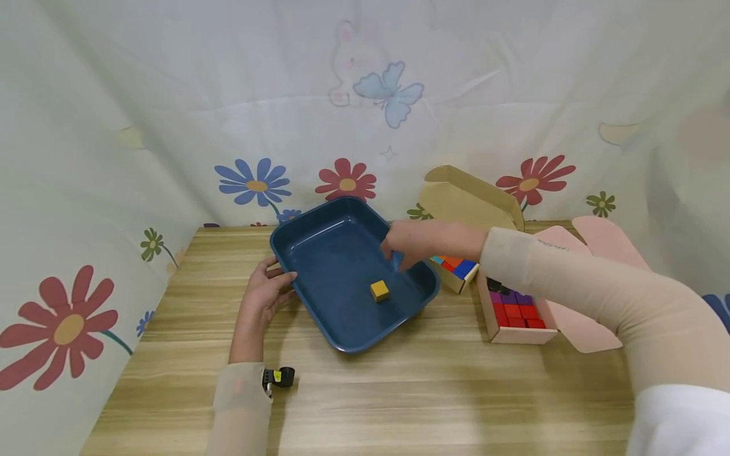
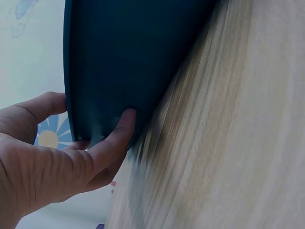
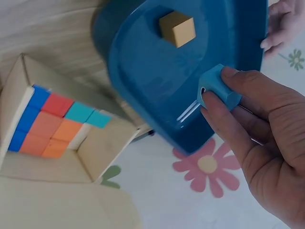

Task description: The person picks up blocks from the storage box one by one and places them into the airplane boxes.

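Note:
A deep blue tray (image 1: 342,266) stands on the wooden table, with a yellow cube (image 1: 379,291) on its floor. At the tray's left edge, my left hand (image 1: 268,288) grips the side. One digit goes over the rim and other fingers (image 2: 112,148) lie against the outer wall in the left wrist view. My right hand (image 1: 413,244) is over the tray's right part. Between thumb and fingers it pinches a light blue block (image 3: 219,88), apart from the yellow cube; a small pale mark with a dark edge shows near the fingertip.
Right of the tray, an open cardboard box (image 1: 464,278) holds blue, red, orange and teal blocks. Further right stands a pink box (image 1: 521,335) with red and purple blocks, its flaps spread. A flower-printed curtain (image 1: 296,126) hangs behind the table (image 1: 399,399).

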`<state>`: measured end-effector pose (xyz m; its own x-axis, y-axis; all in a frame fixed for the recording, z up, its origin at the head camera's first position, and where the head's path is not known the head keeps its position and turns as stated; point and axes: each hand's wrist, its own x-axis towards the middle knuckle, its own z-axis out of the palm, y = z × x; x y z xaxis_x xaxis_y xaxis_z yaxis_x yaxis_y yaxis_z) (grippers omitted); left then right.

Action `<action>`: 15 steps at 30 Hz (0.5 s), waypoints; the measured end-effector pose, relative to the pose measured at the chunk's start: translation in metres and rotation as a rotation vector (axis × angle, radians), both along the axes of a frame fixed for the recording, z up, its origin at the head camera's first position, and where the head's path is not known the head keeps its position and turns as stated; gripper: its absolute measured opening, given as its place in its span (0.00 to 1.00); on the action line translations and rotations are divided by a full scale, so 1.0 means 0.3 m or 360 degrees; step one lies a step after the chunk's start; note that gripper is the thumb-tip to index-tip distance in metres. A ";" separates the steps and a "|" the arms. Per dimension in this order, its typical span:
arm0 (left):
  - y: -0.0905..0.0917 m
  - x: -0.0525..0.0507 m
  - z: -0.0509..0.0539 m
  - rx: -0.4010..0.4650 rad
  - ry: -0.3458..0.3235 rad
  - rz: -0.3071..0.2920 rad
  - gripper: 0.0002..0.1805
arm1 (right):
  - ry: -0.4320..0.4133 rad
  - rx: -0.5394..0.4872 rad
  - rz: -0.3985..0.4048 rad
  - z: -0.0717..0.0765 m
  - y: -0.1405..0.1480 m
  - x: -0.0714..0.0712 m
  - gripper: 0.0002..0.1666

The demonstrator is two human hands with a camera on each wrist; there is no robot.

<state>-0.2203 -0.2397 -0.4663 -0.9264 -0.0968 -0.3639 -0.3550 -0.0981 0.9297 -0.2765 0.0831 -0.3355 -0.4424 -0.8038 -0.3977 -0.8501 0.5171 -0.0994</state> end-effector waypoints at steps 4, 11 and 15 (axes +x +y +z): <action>-0.001 -0.003 0.002 0.0006 0.0000 -0.0004 0.44 | 0.0028 0.0014 -0.0001 -0.006 0.027 -0.037 0.14; -0.004 -0.002 0.000 0.0008 -0.0013 0.0001 0.43 | 0.0078 0.0003 -0.0027 -0.021 0.077 -0.111 0.11; -0.002 -0.002 -0.001 0.0003 -0.0012 0.0006 0.43 | 0.0112 0.0019 -0.0045 -0.034 0.106 -0.149 0.11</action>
